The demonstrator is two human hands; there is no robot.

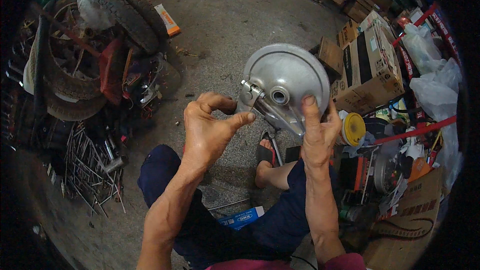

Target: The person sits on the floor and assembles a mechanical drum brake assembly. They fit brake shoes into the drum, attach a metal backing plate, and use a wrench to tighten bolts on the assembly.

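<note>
A round silver drum brake plate [300, 72] is held up in front of me, its outer face with a central hole turned toward me. My right hand [318, 135] grips its lower right edge, thumb on the face and fingers mostly hidden behind. On the plate's left side sits a small brake arm clamp [252, 91] with a bolt through it. Close beside this clamp is my left hand [205, 130], thumb and forefinger spread apart with nothing visible between them. Whether a fingertip touches the plate's edge is unclear.
Old tyres [127, 12] and a heap of metal spokes [92, 170] lie on the left. Cardboard boxes [372, 70], a tub with a yellow lid [353, 129] and plastic bags [437, 95] crowd the right. Near my legs is a blue box [240, 218].
</note>
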